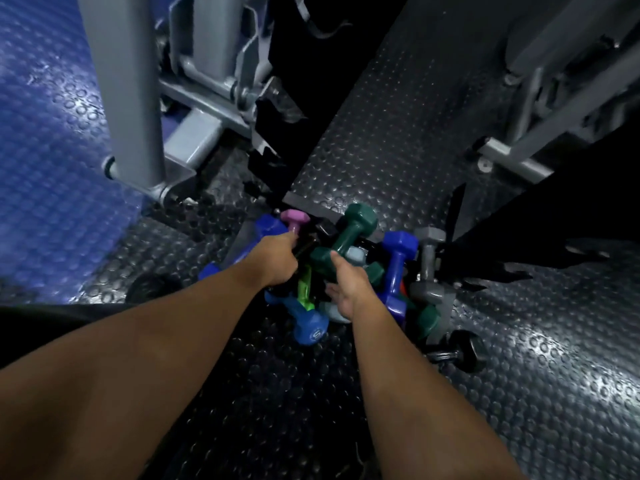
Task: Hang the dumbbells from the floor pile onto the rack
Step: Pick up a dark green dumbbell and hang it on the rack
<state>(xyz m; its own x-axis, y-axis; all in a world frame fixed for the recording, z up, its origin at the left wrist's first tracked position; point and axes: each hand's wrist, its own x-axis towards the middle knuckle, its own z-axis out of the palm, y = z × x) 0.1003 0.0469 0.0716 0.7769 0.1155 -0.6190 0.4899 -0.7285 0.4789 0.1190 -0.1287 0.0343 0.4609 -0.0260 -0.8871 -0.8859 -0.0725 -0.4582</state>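
A pile of coloured dumbbells lies on the dark studded floor in the middle of the head view. My left hand [277, 259] is closed around the handle of a pink dumbbell [294, 218], whose head sticks up past my fingers. My right hand [348, 282] grips the handle of a dark green dumbbell [356, 223] that leans up out of the pile. Around them lie a purple-blue dumbbell [398, 261], a grey one [428, 258], a light blue one [310, 327] and a lime green one [304, 285]. A black rack frame [266, 116] rises behind the pile.
Grey steel legs of a gym machine [138, 98] stand at the left on blue studded matting. Another grey machine frame [554, 81] is at the upper right. A black round-headed dumbbell [465, 349] lies right of the pile. Open floor stretches toward me.
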